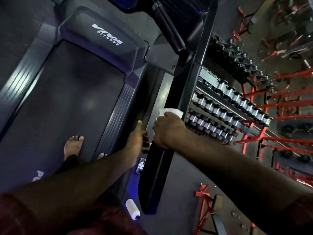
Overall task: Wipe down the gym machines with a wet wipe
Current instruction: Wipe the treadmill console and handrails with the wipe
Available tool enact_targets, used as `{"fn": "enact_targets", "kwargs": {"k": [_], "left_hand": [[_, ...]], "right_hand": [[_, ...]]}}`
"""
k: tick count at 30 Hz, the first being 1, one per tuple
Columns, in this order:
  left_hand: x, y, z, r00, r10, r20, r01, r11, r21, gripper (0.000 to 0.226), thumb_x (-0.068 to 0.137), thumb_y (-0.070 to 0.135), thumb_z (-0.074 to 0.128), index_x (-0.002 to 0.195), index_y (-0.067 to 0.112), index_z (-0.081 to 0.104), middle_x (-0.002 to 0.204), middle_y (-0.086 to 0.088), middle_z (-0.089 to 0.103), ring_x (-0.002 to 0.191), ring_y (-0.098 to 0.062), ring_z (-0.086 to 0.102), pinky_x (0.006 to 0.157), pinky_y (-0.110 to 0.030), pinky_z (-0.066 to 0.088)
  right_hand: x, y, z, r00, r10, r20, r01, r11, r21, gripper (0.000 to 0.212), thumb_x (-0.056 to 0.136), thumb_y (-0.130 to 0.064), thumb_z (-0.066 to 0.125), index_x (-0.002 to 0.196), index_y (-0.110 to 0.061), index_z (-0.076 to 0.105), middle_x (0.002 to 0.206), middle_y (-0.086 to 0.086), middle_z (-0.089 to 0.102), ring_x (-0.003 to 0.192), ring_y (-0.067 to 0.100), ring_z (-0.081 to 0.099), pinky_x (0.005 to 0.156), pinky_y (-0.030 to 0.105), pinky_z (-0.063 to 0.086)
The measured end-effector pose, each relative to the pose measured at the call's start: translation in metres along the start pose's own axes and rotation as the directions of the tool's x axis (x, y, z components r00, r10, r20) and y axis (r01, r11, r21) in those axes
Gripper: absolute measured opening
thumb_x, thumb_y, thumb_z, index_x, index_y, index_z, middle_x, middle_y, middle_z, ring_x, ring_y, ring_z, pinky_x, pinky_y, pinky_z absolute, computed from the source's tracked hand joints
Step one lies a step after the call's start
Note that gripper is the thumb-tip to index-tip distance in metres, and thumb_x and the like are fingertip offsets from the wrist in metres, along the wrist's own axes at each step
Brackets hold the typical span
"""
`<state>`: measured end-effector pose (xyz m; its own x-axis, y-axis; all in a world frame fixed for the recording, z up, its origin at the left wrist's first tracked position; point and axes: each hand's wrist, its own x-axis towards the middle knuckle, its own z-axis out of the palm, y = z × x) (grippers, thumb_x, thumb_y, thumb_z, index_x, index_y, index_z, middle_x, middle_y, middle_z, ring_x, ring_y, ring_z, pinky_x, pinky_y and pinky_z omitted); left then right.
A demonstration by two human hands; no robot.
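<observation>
Pressing a white wipe [171, 111] onto the treadmill's right rail [152, 175], the right grip [167, 131] has its fingers curled over the top of the rail, with the wipe bunched under them. One crumpled corner of the wipe sticks out past the knuckles; the rest is hidden under the palm. The left grip [137, 141] sits just beside the rail's inner edge with the thumb straight out and the fingers bent toward the rail. Cannot tell if they actually hold it.

The rail is black and glossy, running up to the upright post [188, 78]. The person stands barefoot: one foot [73, 145] is on the dark belt [67, 99], and the other foot's toes show on the ribbed side strip. The motor cover [106, 36] reads VIVA FITNESS.

On the grey floor [186, 175] near the rail lie a small printed pack [140, 165] and a white cylinder [133, 209] with a blue end. Right of the treadmill is a dumbbell rack [228, 112] in several tiers, with red-framed equipment [279, 102] beyond it. Lighting is dim, and the edges of the frame are blurred.
</observation>
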<state>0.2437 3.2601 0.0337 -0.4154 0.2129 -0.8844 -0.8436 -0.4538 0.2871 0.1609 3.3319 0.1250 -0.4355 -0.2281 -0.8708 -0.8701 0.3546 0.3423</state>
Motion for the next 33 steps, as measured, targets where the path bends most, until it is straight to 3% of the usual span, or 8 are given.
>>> {"fn": "enact_targets", "kwargs": {"k": [2, 6, 9, 16, 22, 25, 29, 33], "left_hand": [[-0.007, -0.013, -0.005, 1.000, -0.010, -0.004, 0.010, 0.999, 0.038, 0.073, 0.107, 0.068, 0.029, 0.113, 0.007, 0.069, 0.099, -0.014, 0.070, 0.081, -0.026, 0.064, 0.074, -0.037, 0.052], [-0.018, -0.041, -0.013, 0.999, -0.035, -0.013, 0.036, 0.998, 0.052, 0.081, 0.107, 0.069, 0.025, 0.123, 0.003, 0.070, 0.102, -0.012, 0.070, 0.084, -0.024, 0.062, 0.076, -0.036, 0.047], [-0.022, -0.056, -0.016, 0.999, -0.043, -0.021, 0.043, 0.999, 0.023, 0.082, 0.107, 0.069, 0.025, 0.121, 0.002, 0.071, 0.093, -0.009, 0.067, 0.077, -0.022, 0.059, 0.071, -0.034, 0.045], [-0.040, -0.090, -0.032, 0.999, -0.037, 0.003, 0.037, 0.999, 0.035, 0.071, 0.105, 0.071, 0.028, 0.092, 0.012, 0.065, 0.066, -0.001, 0.058, 0.049, -0.014, 0.051, 0.058, -0.027, 0.044], [-0.042, -0.111, -0.052, 0.999, -0.038, -0.001, 0.038, 0.999, -0.007, 0.082, 0.107, 0.069, 0.025, 0.094, 0.002, 0.070, 0.078, -0.011, 0.070, 0.063, -0.021, 0.063, 0.064, -0.032, 0.051], [-0.038, -0.113, -0.056, 0.999, 0.019, -0.032, -0.020, 1.000, -0.022, 0.080, 0.107, 0.067, 0.024, 0.100, 0.001, 0.069, 0.088, -0.017, 0.069, 0.067, -0.024, 0.063, 0.066, -0.033, 0.053], [-0.032, -0.112, -0.058, 0.987, 0.073, -0.147, -0.070, 0.997, 0.025, 0.071, 0.106, 0.068, 0.029, 0.096, 0.008, 0.066, 0.086, -0.012, 0.064, 0.066, -0.019, 0.056, 0.062, -0.031, 0.044], [-0.025, -0.112, -0.070, 0.970, 0.090, -0.226, -0.084, 0.996, 0.037, 0.070, 0.103, 0.074, 0.034, 0.093, 0.012, 0.066, 0.078, -0.003, 0.059, 0.062, -0.015, 0.050, 0.057, -0.030, 0.040]], "right_hand": [[-0.017, 0.000, 0.005, 0.998, -0.046, -0.036, 0.047, 0.998, 0.046, 0.046, 0.101, -0.042, 0.042, 0.139, -0.026, 0.061, 0.150, -0.004, 0.057, 0.142, 0.017, 0.048, 0.117, 0.043, 0.032], [-0.011, 0.044, -0.008, 0.978, 0.162, -0.134, -0.164, 0.986, -0.002, 0.051, 0.098, -0.050, 0.042, 0.136, -0.023, 0.063, 0.146, 0.001, 0.059, 0.139, 0.020, 0.050, 0.116, 0.043, 0.031], [0.003, 0.030, -0.007, 0.971, 0.229, -0.071, -0.226, 0.973, 0.040, 0.050, 0.092, -0.036, 0.048, 0.136, -0.014, 0.059, 0.145, 0.009, 0.058, 0.139, 0.024, 0.048, 0.121, 0.045, 0.025], [-0.039, -0.047, 0.020, 0.991, -0.061, -0.117, 0.075, 0.990, 0.116, 0.034, 0.085, -0.038, 0.060, 0.116, -0.026, 0.063, 0.119, 0.002, 0.071, 0.118, 0.024, 0.063, 0.098, 0.043, 0.048], [-0.039, -0.051, 0.014, 0.977, 0.095, -0.190, -0.079, 0.993, 0.091, 0.030, 0.094, -0.032, 0.050, 0.118, -0.023, 0.065, 0.125, 0.007, 0.070, 0.122, 0.025, 0.059, 0.101, 0.041, 0.037], [-0.056, -0.091, 0.013, 0.994, -0.037, -0.101, 0.045, 0.996, 0.074, 0.034, 0.093, -0.028, 0.054, 0.123, -0.018, 0.067, 0.129, 0.009, 0.068, 0.124, 0.029, 0.060, 0.099, 0.040, 0.041], [-0.076, -0.110, 0.033, 0.964, -0.196, -0.182, 0.211, 0.975, 0.068, 0.034, 0.096, -0.044, 0.048, 0.117, -0.026, 0.068, 0.126, -0.002, 0.069, 0.120, 0.021, 0.062, 0.096, 0.039, 0.044], [-0.066, -0.095, 0.039, 0.968, -0.135, -0.213, 0.137, 0.991, -0.007, 0.046, 0.099, -0.053, 0.039, 0.120, -0.026, 0.068, 0.128, -0.006, 0.069, 0.125, 0.016, 0.060, 0.110, 0.044, 0.034]]}}
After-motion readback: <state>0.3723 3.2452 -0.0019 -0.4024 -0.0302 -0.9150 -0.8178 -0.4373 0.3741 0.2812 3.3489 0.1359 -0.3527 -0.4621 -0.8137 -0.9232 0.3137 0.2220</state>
